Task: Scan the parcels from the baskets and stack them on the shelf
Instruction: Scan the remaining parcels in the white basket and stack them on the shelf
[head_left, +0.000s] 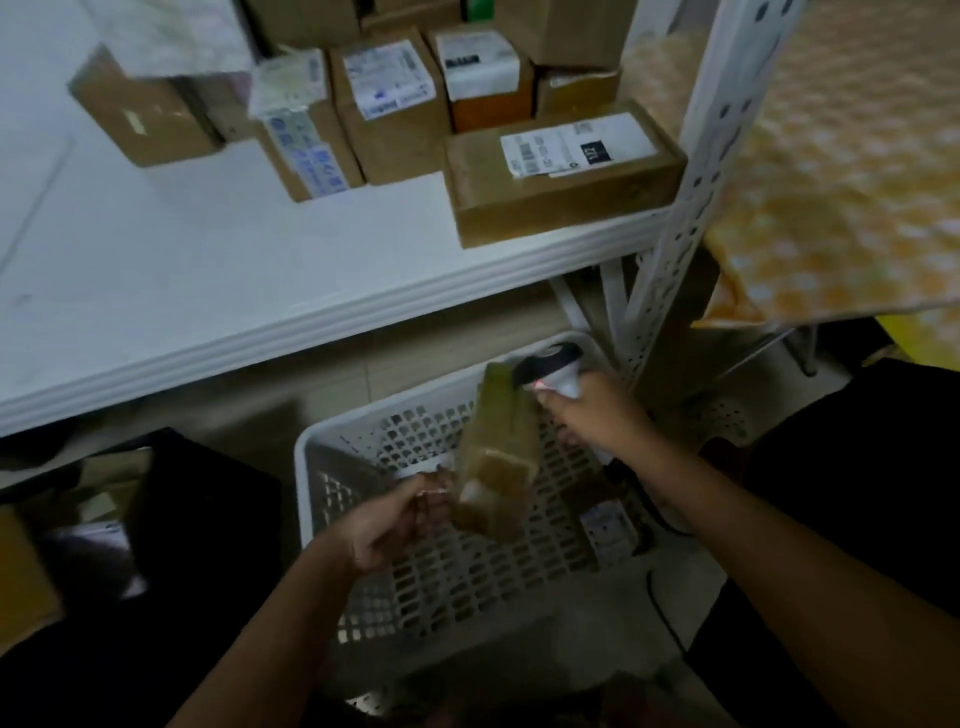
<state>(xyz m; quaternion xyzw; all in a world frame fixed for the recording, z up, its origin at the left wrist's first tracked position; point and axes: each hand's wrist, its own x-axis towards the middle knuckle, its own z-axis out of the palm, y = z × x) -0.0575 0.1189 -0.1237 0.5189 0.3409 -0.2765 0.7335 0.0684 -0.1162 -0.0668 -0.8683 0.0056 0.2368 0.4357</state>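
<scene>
My left hand grips the near end of a brown cardboard parcel, holding it tilted above a white perforated basket. My right hand holds a white and black barcode scanner; its red light glows right beside the parcel's far end. Another parcel with a label lies at the basket's right side. On the white shelf above stand several labelled cardboard parcels, the nearest a flat box at the shelf's right front corner.
A white perforated shelf post rises right of the basket. A yellow checked cloth covers a surface at right. Dark boxes sit under the shelf at left. The scanner's black cable trails over the floor.
</scene>
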